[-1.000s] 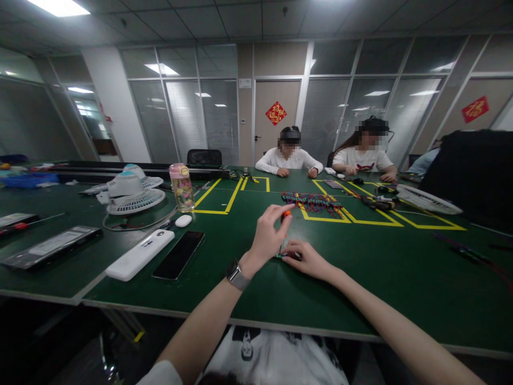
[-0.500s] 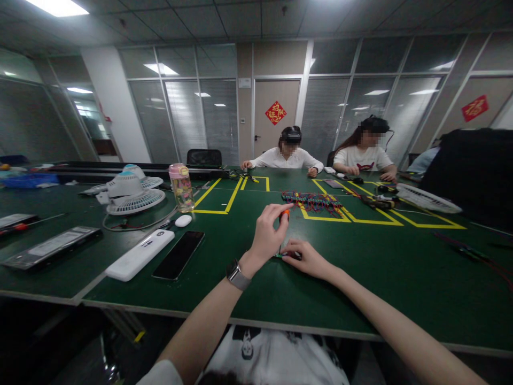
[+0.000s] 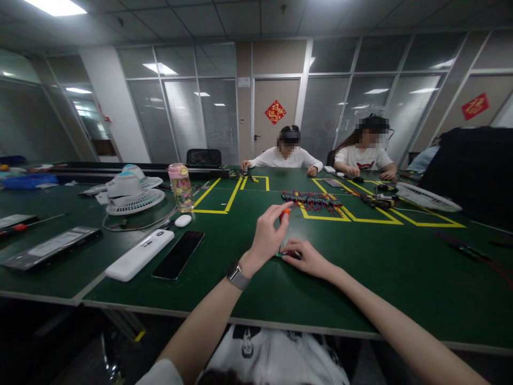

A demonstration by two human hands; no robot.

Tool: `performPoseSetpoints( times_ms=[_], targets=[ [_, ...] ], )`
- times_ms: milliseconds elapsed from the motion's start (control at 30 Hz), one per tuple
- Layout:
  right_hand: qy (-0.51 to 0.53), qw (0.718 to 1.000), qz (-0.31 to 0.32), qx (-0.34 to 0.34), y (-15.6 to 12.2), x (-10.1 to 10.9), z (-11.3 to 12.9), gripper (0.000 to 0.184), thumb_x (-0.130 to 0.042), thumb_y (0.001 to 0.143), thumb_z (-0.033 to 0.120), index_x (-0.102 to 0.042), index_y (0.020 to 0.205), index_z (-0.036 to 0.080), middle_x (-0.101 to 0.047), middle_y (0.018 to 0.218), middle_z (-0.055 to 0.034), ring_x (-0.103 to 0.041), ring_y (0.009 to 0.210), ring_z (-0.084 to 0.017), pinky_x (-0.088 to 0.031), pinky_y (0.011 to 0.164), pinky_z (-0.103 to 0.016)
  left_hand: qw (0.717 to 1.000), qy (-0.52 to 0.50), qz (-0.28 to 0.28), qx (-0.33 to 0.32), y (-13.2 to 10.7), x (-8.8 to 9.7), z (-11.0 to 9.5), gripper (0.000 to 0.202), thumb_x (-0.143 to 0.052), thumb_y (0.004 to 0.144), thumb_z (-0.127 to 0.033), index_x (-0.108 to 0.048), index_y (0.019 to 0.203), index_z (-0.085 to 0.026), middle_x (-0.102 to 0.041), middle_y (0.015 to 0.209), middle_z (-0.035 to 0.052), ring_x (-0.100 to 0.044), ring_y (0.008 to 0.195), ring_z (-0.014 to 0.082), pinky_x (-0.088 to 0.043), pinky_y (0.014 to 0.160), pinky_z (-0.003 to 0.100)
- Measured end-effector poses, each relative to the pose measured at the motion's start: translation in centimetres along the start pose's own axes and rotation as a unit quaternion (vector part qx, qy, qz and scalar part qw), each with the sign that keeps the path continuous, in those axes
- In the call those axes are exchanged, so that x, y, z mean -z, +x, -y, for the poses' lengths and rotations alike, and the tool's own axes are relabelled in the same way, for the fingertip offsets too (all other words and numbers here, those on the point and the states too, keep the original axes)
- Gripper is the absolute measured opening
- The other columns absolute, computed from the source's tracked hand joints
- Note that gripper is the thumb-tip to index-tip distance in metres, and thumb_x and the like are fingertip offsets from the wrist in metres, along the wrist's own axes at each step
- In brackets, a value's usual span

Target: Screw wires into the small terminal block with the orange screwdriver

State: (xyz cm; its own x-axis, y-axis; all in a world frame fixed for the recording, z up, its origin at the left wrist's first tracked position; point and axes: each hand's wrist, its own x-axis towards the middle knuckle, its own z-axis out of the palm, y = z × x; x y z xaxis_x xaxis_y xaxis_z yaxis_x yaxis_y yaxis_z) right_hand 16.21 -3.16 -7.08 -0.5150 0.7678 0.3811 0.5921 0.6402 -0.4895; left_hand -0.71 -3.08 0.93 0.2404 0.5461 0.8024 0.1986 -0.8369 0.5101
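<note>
My left hand [image 3: 267, 233], with a watch on its wrist, pinches the orange handle of a small screwdriver [image 3: 285, 213] held upright above the green table [image 3: 360, 267]. Right beside it, my right hand [image 3: 305, 256] presses down on a small green part [image 3: 282, 254] lying on the table; most of the part is hidden under the fingers. A bundle of red, blue and green wires [image 3: 312, 201] lies farther back, just beyond both hands.
To the left lie a black phone [image 3: 178, 254], a white power bank [image 3: 140, 261], a white mouse [image 3: 183, 220], a pink bottle [image 3: 181, 187] and a white fan [image 3: 130, 193]. Two people [image 3: 287, 156] sit at the far edge. Yellow tape outlines [image 3: 228, 202] mark the table.
Both hands stay almost in place; the left fingers shift slightly on the screwdriver handle. The far person on the left has stretched an arm out over the table.
</note>
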Motion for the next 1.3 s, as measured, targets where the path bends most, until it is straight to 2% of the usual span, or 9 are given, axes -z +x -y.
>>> performPoseSetpoints(
  times_ms=[167, 367, 533, 600, 800, 900, 1033, 1200, 1300],
  targets=[
    [-0.004, 1.0, -0.002, -0.005, 0.0, -0.01, 0.03, 0.019, -0.058, 0.087, 0.03, -0.072, 0.094, 0.018, -0.06, 0.08, -0.0041, -0.056, 0.067, -0.014, -0.044, 0.063, -0.026, 0.997, 0.061, -0.04, 0.013, -0.1, -0.01, 0.08, 0.021, -0.059, 0.086, -0.026, -0.067, 0.105, -0.023, -0.055, 0.093, 0.0036, -0.057, 0.087, 0.0155, -0.047, 0.083, 0.029],
    [-0.002, 1.0, 0.001, -0.003, 0.0, 0.05, 0.13, 0.019, -0.058, 0.087, 0.029, -0.072, 0.095, 0.017, -0.059, 0.079, -0.0039, -0.055, 0.068, -0.014, -0.044, 0.063, -0.026, 1.0, 0.013, -0.006, -0.01, -0.01, 0.17, 0.04, 0.033, -0.039, 0.094, -0.015, -0.06, 0.118, -0.021, -0.059, 0.111, 0.0062, -0.055, 0.105, 0.0158, -0.044, 0.093, 0.03],
    [-0.005, 1.0, 0.003, -0.007, -0.03, 0.15, 0.2, 0.02, -0.058, 0.087, 0.029, -0.072, 0.096, 0.018, -0.06, 0.081, -0.0041, -0.055, 0.068, -0.014, -0.043, 0.063, -0.026, 0.996, 0.07, -0.049, -0.001, -0.02, 0.05, -0.04, 0.019, -0.059, 0.086, -0.022, -0.068, 0.102, -0.022, -0.058, 0.09, 0.0036, -0.055, 0.088, 0.0165, -0.046, 0.083, 0.031],
    [-0.005, 1.0, 0.003, -0.008, -0.04, 0.17, 0.21, 0.02, -0.058, 0.087, 0.029, -0.072, 0.096, 0.018, -0.06, 0.081, -0.0042, -0.055, 0.068, -0.014, -0.044, 0.064, -0.026, 0.995, 0.078, -0.062, 0.003, -0.04, 0.07, -0.1, 0.016, -0.062, 0.084, -0.025, -0.07, 0.098, -0.022, -0.055, 0.091, 0.0037, -0.055, 0.087, 0.0165, -0.047, 0.082, 0.031],
    [-0.001, 1.0, 0.0, -0.004, -0.07, 0.13, 0.16, 0.02, -0.058, 0.087, 0.029, -0.072, 0.096, 0.018, -0.059, 0.08, -0.0041, -0.056, 0.068, -0.015, -0.045, 0.065, -0.026, 1.0, 0.006, -0.012, -0.004, 0.06, 0.22, -0.2, 0.03, -0.041, 0.094, -0.017, -0.064, 0.113, -0.022, -0.063, 0.105, 0.0057, -0.058, 0.1, 0.0168, -0.046, 0.089, 0.032],
    [-0.004, 1.0, 0.002, -0.004, -0.08, 0.13, 0.16, 0.02, -0.058, 0.087, 0.029, -0.072, 0.096, 0.018, -0.06, 0.081, -0.0043, -0.056, 0.068, -0.015, -0.045, 0.065, -0.027, 1.0, 0.017, -0.017, -0.002, 0.08, 0.17, -0.19, 0.025, -0.048, 0.091, -0.018, -0.065, 0.108, -0.022, -0.065, 0.098, 0.0045, -0.059, 0.092, 0.0166, -0.047, 0.085, 0.031],
    [-0.008, 1.0, 0.002, -0.007, -0.08, 0.16, 0.2, 0.02, -0.058, 0.087, 0.029, -0.072, 0.096, 0.018, -0.059, 0.08, -0.004, -0.056, 0.068, -0.015, -0.044, 0.064, -0.026, 0.996, 0.066, -0.058, 0.015, -0.03, 0.13, -0.12, 0.015, -0.061, 0.085, -0.027, -0.069, 0.096, -0.02, -0.057, 0.087, 0.0032, -0.056, 0.085, 0.0163, -0.047, 0.081, 0.03],
    [-0.006, 1.0, 0.003, -0.006, -0.06, 0.16, 0.19, 0.019, -0.058, 0.087, 0.028, -0.072, 0.094, 0.017, -0.059, 0.078, -0.0038, -0.056, 0.067, -0.014, -0.044, 0.063, -0.026, 0.998, 0.046, -0.041, 0.007, -0.06, 0.27, -0.23, 0.027, -0.042, 0.094, -0.02, -0.065, 0.108, -0.021, -0.057, 0.101, 0.0055, -0.056, 0.096, 0.0161, -0.045, 0.087, 0.029],
    [-0.004, 1.0, 0.002, -0.003, -0.06, 0.13, 0.15, 0.019, -0.058, 0.087, 0.028, -0.072, 0.095, 0.017, -0.06, 0.079, -0.0042, -0.056, 0.068, -0.015, -0.044, 0.063, -0.026, 1.0, 0.011, -0.018, -0.012, 0.01, 0.23, -0.27, 0.027, -0.042, 0.094, -0.017, -0.064, 0.11, -0.021, -0.061, 0.103, 0.0052, -0.057, 0.098, 0.0159, -0.045, 0.089, 0.029]
  ],
)
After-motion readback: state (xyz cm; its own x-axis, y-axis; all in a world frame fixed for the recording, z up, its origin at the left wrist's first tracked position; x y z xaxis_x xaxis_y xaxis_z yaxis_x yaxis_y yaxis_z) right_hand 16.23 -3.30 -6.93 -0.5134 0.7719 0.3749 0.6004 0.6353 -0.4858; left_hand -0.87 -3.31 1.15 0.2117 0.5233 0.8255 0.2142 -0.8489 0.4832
